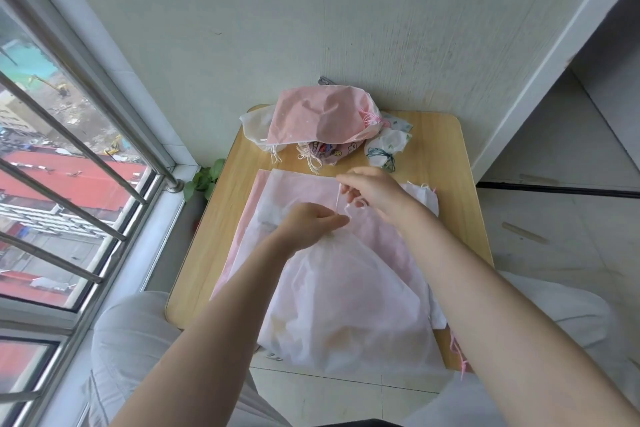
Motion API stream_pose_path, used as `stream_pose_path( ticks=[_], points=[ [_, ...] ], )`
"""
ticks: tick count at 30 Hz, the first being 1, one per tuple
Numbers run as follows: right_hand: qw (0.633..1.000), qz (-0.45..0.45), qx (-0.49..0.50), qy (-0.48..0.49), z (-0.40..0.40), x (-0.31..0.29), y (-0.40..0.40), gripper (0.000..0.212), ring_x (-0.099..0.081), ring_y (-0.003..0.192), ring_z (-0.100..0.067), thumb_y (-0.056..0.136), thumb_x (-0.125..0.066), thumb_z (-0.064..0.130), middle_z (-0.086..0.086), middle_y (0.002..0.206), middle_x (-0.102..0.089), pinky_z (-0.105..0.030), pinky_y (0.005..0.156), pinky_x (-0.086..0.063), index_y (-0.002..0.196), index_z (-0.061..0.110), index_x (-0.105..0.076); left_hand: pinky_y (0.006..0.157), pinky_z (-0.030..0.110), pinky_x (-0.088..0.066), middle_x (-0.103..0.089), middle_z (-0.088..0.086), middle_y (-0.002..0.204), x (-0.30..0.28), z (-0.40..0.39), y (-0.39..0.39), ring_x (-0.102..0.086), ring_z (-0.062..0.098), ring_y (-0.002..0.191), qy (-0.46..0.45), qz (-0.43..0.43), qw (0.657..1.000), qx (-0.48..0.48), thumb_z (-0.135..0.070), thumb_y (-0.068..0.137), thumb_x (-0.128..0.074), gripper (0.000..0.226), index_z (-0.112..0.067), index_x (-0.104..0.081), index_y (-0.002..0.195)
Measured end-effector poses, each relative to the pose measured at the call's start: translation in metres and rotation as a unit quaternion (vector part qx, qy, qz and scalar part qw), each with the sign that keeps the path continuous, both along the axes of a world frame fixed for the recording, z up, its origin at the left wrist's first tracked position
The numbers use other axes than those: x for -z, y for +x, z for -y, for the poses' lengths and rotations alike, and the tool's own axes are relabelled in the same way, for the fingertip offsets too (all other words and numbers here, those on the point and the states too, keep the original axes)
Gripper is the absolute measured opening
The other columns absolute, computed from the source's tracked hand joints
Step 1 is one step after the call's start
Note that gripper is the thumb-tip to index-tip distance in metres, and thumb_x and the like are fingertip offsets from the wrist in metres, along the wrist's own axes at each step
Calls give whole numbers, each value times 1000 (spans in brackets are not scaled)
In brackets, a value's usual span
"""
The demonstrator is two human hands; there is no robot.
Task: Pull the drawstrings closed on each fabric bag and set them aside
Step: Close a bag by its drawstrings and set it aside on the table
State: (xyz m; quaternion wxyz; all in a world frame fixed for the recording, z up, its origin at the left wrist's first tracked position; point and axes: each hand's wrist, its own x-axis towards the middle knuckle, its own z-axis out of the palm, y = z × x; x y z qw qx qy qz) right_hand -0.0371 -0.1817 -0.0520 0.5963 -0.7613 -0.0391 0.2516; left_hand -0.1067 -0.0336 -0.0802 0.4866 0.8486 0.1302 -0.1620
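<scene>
A large white fabric bag (pixel 346 302) lies on the small wooden table (pixel 446 163), its mouth gathered at the far end. My left hand (pixel 311 222) grips the gathered neck of this bag. My right hand (pixel 374 191) pinches the bag's white drawstring (pixel 336 199) just above the neck, and the string runs taut between the two hands. Under the white bag lie flat pink bags (pixel 249 218). At the table's far edge sits a heap of closed bags: a big pink one (pixel 315 118), a white one (pixel 254 126), a cartoon-print one (pixel 327 151) and a small white one with green string (pixel 388 144).
A window with metal bars (pixel 69 156) runs along the left. A small green plant (pixel 204 180) stands between window and table. A wall rises right behind the table. My knees in light trousers (pixel 131 340) flank the table's near edge. Tiled floor lies to the right.
</scene>
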Motion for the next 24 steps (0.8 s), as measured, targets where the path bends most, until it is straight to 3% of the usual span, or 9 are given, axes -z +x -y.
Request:
stream_pose_path(
  ticks=[2,5,7,10,12,16,20,24],
  points=[
    [999,49,-14,20,-9,-10,3,8,-63,77,-9,89,-62,22,6,94,-69,-24,73,-48,91,25,-70,52,15,-38,-56,-10,59,2,1,0,-47,8,56,3,11,1000,7,-34,90,-67,31,-12,-72,69],
    [989,132,36,55,-12,-22,1,40,-60,82,9,88,-55,5,20,109,-61,-10,79,-46,111,37,-64,51,15,-37,-54,-12,55,-1,-1,2,-47,3,50,-48,-6,999,-23,-27,96,-57,27,-12,-78,90],
    [984,170,54,5,-6,-20,2,41,-61,81,9,85,-52,-2,17,103,-64,-13,81,-47,107,30,-66,47,18,-28,-46,-7,56,-2,-6,3,-38,5,43,-89,-33,995,-24,-27,98,-52,30,-12,-77,95],
    [988,127,-37,-85,2,0,-7,23,-67,87,-9,83,-60,-2,5,90,-72,-23,87,-50,93,15,-72,47,23,-21,-48,-5,58,-5,-11,7,-32,10,45,-155,-80,984,-27,-28,101,-45,35,-8,-73,98],
    [989,88,-76,-88,2,13,-19,16,-69,90,-15,82,-69,3,-1,93,-74,-24,86,-52,94,12,-73,47,24,-21,-51,-1,59,-8,-11,11,-33,12,45,-187,-97,977,-46,-23,98,-43,30,-7,-66,90],
    [986,128,-36,-99,-1,26,-30,13,-67,88,-12,79,-78,19,3,91,-74,-24,82,-51,91,14,-74,46,26,-21,-49,4,59,-12,-10,13,-33,14,45,-222,-124,966,-49,-18,93,-42,21,-10,-54,77],
    [983,141,-25,-118,5,26,-29,9,-64,74,-12,82,-74,12,3,76,-70,-23,71,-49,76,16,-68,47,23,-21,-49,1,63,-7,-15,10,-33,12,47,-212,-108,971,-28,-18,99,-45,25,-2,-63,93],
    [976,114,-97,-156,22,26,-20,19,-67,78,-23,88,-64,7,-3,77,-69,-42,85,-54,75,21,-61,46,19,-23,-52,-4,65,-3,-20,9,-33,9,48,-171,-60,983,-28,-14,101,-47,26,-5,-70,109]
  ],
)
